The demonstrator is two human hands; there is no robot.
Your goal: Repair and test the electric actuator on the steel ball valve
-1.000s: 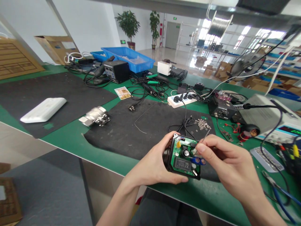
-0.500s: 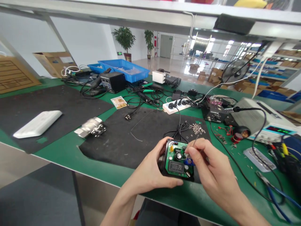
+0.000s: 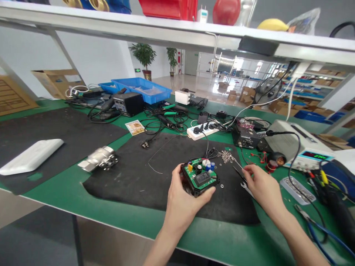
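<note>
My left hand grips a black housing with a green circuit board in it, held just above the black mat. The board carries blue and black capacitors and a yellow part. My right hand is to the right of the board, apart from it, fingers closed on thin metal tweezers whose tips point up and left. A heap of small metal washers lies on the mat just beyond the board, and one washer sits beside it.
A silver metal valve body and a white plastic cover lie to the left. A white power strip, a soldering station, a bench power supply, blue-handled pliers and tangled cables crowd the back and right. A shelf runs overhead.
My right hand has drawn away from the board to the right with the tweezers. My left hand has turned the board and moved it a little left. The camera has tilted up.
</note>
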